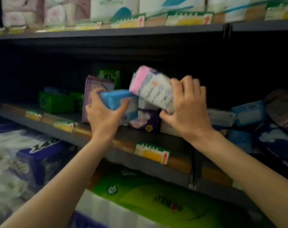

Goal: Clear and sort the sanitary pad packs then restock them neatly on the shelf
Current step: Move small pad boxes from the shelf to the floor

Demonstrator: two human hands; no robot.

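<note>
My left hand [105, 116] grips a light blue pad pack [118, 100] just above the middle shelf [94, 139]. My right hand [187, 109] holds a white pack with a pink end [149, 86], tilted and lifted above the other packs. Under both lie a dark purple pack [144, 120] and a tall mauve pack [94, 86] standing behind my left hand. Green packs [56, 102] sit further left on the same shelf. To the right, blue, white and purple packs [248, 114] lie in a loose heap.
Price tags [152, 153] line the shelf edge. The shelf above carries tissue and paper rolls [115, 7]. Below are large bundles: purple-and-white tissue [29, 158] at left, a green-and-white pack [148, 199] in the middle. The back of the middle shelf is dark.
</note>
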